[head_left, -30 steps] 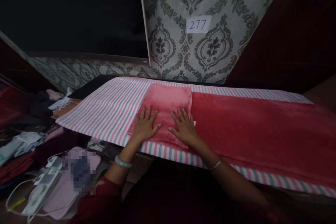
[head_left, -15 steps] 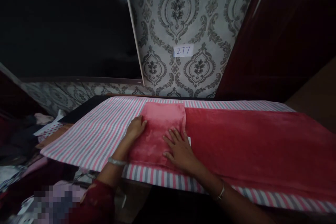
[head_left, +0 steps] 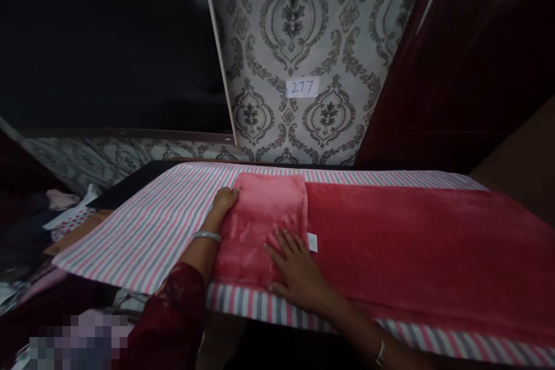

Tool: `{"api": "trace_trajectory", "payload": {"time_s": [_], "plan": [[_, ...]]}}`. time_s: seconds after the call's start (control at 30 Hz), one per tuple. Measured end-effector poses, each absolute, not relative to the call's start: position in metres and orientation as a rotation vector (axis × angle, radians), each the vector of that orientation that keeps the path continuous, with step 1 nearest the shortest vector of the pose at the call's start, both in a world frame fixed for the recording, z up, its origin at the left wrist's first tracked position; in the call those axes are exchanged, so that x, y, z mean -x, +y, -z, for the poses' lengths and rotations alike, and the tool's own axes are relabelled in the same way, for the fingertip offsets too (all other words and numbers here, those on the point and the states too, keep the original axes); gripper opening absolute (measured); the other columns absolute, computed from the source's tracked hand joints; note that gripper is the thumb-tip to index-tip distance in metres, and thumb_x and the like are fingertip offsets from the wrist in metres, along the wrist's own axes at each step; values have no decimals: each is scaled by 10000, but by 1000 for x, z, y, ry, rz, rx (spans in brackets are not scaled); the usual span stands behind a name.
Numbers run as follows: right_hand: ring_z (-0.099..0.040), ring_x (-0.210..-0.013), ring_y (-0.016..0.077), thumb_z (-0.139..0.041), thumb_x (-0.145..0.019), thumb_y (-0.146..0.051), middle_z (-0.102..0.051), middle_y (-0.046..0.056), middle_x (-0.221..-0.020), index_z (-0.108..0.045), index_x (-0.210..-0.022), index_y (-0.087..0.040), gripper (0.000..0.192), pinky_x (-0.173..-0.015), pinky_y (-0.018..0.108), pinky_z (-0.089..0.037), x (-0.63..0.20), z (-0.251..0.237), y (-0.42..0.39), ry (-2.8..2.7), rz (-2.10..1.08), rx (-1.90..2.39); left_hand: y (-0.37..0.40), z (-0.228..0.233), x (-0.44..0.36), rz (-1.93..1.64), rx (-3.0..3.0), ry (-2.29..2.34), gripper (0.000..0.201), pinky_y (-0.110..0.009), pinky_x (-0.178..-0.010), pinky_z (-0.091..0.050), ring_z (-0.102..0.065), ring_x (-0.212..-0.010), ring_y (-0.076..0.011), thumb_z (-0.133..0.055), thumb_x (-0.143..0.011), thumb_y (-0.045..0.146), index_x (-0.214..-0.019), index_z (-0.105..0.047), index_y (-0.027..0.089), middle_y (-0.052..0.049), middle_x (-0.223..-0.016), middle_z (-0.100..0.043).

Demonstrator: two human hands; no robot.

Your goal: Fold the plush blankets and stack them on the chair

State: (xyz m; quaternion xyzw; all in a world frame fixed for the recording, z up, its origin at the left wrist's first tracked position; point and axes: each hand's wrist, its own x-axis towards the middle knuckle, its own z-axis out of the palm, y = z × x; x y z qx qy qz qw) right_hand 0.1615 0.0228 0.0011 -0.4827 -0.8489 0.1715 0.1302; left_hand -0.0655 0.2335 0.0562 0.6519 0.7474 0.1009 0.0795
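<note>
A red plush blanket (head_left: 416, 243) lies lengthwise, its left end folded over into a lighter-looking flap (head_left: 271, 191). My left hand (head_left: 224, 201) is closed at the flap's far left, on the folded edge; its fingertips are partly hidden there. Flat on the near part of the flap rests my right hand (head_left: 297, 269), fingers spread. A small white label (head_left: 312, 242) sticks out from the flap's right edge, just beyond the right fingers.
Under the blanket is a pink, grey and white striped cloth (head_left: 143, 225) covering the table. Clothes and fabrics (head_left: 26, 243) are heaped at the left. Behind stand a patterned wall with a paper marked 277 (head_left: 302, 87) and a large dark screen (head_left: 108, 46).
My left hand has moved slightly up along the folded edge, its fingers now curled in. My right hand has slid a little toward me, showing more of the label.
</note>
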Motion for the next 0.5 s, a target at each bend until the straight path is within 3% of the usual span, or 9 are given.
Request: {"api": "trace_trajectory", "payload": {"time_s": [0.1,0.27,0.5], "plan": [[-106,-1541,338,-617,-890,-529,-202,80,-1660,-361,-1556,-297,750,-1228,558,-114,-164,-11,27,-2465,-536,1378,220,-62,80,-214,-1925,2208,574,-312,-784,-481,-684,-1075,-305,-376,-985,490,-1078,-719,39,-235,-1134,-723],[-515,-1344,296,-492,-952,-319,-565,128,-1448,-582,-1406,-183,482,-1144,463,-366,-169,-34,77,-2303,-510,1345,150,-61,108,-171,-1912,2205,570,-314,-775,-459,-695,-1013,-288,-332,-1000,506,-932,-737,112,-188,-1032,-750],[-494,-1374,265,-568,-909,-241,-528,139,-1482,-520,-1452,-132,556,-1160,391,-364,-143,-57,205,-2158,-446,1440,45,-43,116,-156,-1887,2202,538,-325,-697,-418,-702,-880,-278,-363,-974,589,-879,-668,157,-141,-872,-732]]}}
